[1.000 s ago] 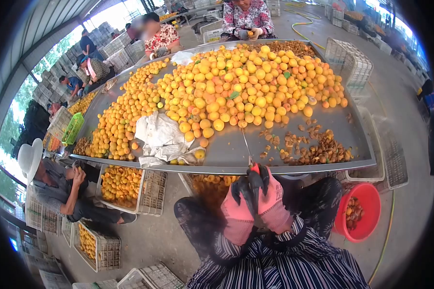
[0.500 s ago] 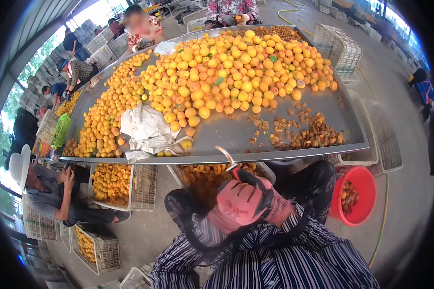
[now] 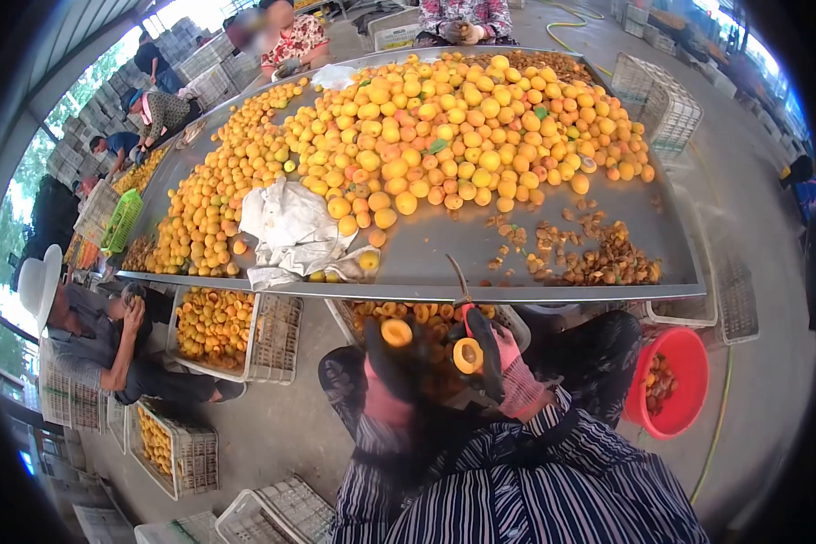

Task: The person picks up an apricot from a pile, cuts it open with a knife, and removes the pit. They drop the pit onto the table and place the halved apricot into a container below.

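Both hands wear pink gloves with dark fingers, above a crate [image 3: 335, 317] of halved apricots. My left hand [image 3: 390, 372], blurred by motion, is closed around one apricot half [image 3: 396, 333], its cut face showing. Just right of it, my right hand [image 3: 497, 363] grips a hooked knife [image 3: 462, 281] by its red handle and also holds another apricot half [image 3: 468, 356] with an open hollow. The curved blade points up toward the metal table's edge [image 3: 408, 291]. Whole apricots [image 3: 453, 136] are heaped on the table, beside a white cloth [image 3: 286, 227].
Apricot pits [image 3: 607, 258] lie at the table's right. A red bucket [image 3: 689, 381] with pits stands on the floor at right. A co-worker in a white hat [image 3: 91, 331] sits at left near crates of fruit [image 3: 213, 331]. Other people are beyond the table.
My hands, together before, have moved apart, my left hand to the left. Two apricot halves now show. The hooked blade has swung more upright, and the view has shifted slightly.
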Tool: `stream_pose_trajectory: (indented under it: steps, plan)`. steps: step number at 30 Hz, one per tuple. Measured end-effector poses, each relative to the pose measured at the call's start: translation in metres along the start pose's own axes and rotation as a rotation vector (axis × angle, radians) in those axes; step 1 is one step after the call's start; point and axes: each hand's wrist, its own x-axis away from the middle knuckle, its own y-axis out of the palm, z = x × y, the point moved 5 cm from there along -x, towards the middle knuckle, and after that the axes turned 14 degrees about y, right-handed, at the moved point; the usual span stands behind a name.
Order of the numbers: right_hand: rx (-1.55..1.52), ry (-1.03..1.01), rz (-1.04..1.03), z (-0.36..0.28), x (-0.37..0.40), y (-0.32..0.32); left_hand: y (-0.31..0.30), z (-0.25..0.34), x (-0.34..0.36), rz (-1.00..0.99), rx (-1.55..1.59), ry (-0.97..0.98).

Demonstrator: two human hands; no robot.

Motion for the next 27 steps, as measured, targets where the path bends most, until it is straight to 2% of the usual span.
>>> stream_pose_trajectory:
  steps: [1,2,3,4,5,6,7,8,9,10,11,12,15,16,18,19,20,22,23,24,25,26,27]
  plan:
    - [0.458,-0.313,0.173,-0.015,0.012,0.004,-0.019,-0.03,-0.004,0.309,0.662,-0.268]
    - [0.919,-0.633,0.346,-0.026,0.022,0.014,-0.026,-0.047,-0.007,0.306,0.667,-0.263]
    - [0.231,-0.504,0.214,0.008,-0.015,-0.001,-0.026,-0.06,-0.008,0.164,0.55,-0.199]
    - [0.233,-0.509,0.213,-0.002,-0.012,0.007,-0.017,-0.063,-0.007,0.026,0.429,-0.139]
    - [0.094,-0.357,0.252,-0.002,-0.008,0.006,0.0,-0.07,0.002,-0.223,0.476,-0.207]
    - [-0.043,-0.202,0.288,-0.002,-0.003,0.006,0.021,-0.054,0.008,-0.219,0.478,-0.209]
    - [0.157,-0.243,0.319,-0.008,0.003,0.01,0.05,-0.015,0.011,-0.326,-0.106,0.069]
    - [0.158,-0.239,0.318,-0.007,0.004,0.011,0.076,0.015,0.017,-0.414,-0.694,0.347]
    - [0.5,-0.46,0.491,-0.017,0.013,0.016,0.088,0.028,0.024,-0.381,-0.603,0.52]
    - [0.845,-0.68,0.656,-0.031,0.026,0.029,0.083,0.024,0.028,-0.378,-0.604,0.519]
    - [0.883,-0.466,0.516,-0.039,0.027,0.027,0.064,0.003,0.028,-0.178,-0.111,0.117]
    - [0.88,-0.469,0.521,-0.053,0.034,0.029,0.057,-0.017,0.034,0.023,0.379,-0.284]
    - [1.046,-0.397,0.638,-0.083,0.049,0.029,0.083,0.022,0.036,-0.015,0.276,-0.343]
    - [0.703,-0.389,0.486,-0.093,0.051,0.027,0.081,0.02,0.036,-0.016,0.274,-0.349]
    - [0.02,-0.354,0.182,-0.108,0.058,0.024,0.07,0.005,0.039,0.191,0.407,-0.526]
    - [-0.094,-0.424,0.063,-0.117,0.068,0.029,0.067,0.004,0.033,0.163,0.357,-0.515]
    - [-0.097,-0.424,0.071,-0.114,0.068,0.026,0.071,0.003,0.033,0.159,0.356,-0.522]
    - [-0.172,-0.518,-0.087,-0.111,0.068,0.026,0.083,0.006,0.034,0.254,0.497,-0.522]
    - [-0.239,-0.47,-0.22,-0.106,0.068,0.025,0.081,-0.004,0.036,0.252,0.495,-0.526]
    - [-0.241,-0.471,-0.219,-0.104,0.072,0.022,0.077,-0.007,0.033,0.187,0.295,-0.401]
    - [-0.226,-0.35,-0.174,-0.098,0.073,0.02,0.073,-0.006,0.031,0.121,0.095,-0.274]
    - [-0.211,-0.228,-0.13,-0.09,0.072,0.018,0.071,-0.007,0.033,0.12,0.09,-0.276]
    - [-0.302,-0.25,-0.189,-0.086,0.07,0.018,0.087,0.011,0.033,0.175,0.31,-0.407]
